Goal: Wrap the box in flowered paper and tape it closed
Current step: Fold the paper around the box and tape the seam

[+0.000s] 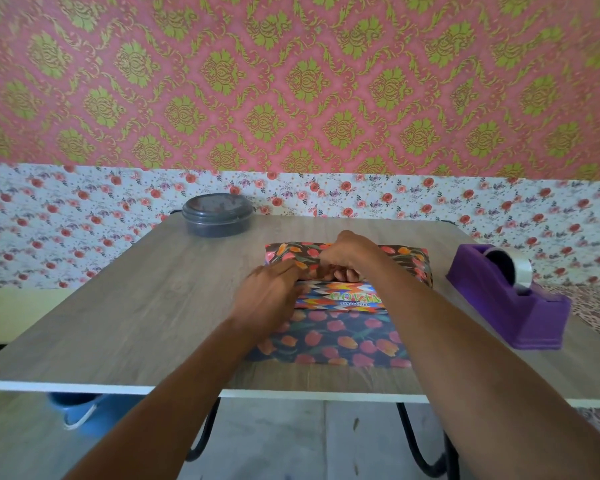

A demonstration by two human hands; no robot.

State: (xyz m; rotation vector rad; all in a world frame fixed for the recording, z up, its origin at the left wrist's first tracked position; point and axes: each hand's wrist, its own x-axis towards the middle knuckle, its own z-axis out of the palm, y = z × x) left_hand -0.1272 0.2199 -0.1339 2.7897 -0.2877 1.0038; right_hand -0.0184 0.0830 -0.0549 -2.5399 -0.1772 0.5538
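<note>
A box (340, 296) with a bright zigzag print and green lettering lies on dark flowered paper (329, 339) in the middle of the table. The paper's far flap (406, 256) is folded up over the box's far side. My right hand (343, 258) curls its fingers round the flap's edge on top of the box. My left hand (269, 292) lies at the box's left end, its fingertips on the same folded edge. The near part of the paper lies flat on the table towards me.
A purple tape dispenser (510, 299) with a clear roll stands at the table's right. A round grey lidded container (217, 214) sits at the far left. The wooden table (125, 306) ends in a white front edge near me. A flowered wall lies behind.
</note>
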